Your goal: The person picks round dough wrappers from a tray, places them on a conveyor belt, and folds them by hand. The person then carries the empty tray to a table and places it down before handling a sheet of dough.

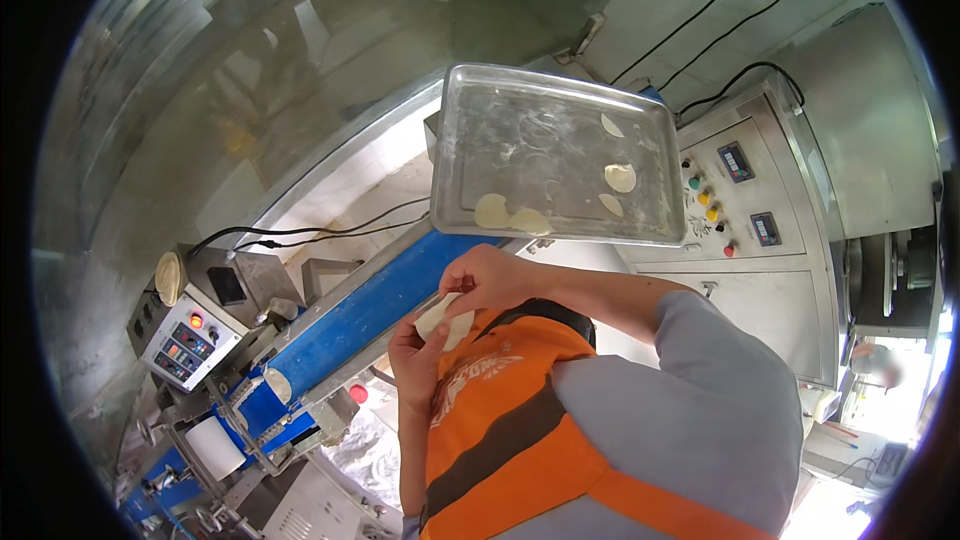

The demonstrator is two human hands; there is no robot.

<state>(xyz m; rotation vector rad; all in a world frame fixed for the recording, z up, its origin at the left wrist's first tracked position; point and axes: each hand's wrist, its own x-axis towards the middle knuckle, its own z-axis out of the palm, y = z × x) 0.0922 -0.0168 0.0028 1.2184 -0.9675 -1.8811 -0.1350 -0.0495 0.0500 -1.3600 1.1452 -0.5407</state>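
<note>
Close to my orange apron, both my hands hold a pale, thin piece of dough. My left hand pinches its lower edge, thumb on top. From above, my right hand grips the upper edge with bent fingers. Just beyond the hands lies a metal tray dusted with flour. On it are a round dough piece, two slim pieces near its right side, and a pair of flat rounds at the near left edge.
A blue conveyor belt runs diagonally below the tray, with a dough round near its rollers. At left stands a control box with lit buttons. A steel control cabinet stands right of the tray. Black cables cross behind.
</note>
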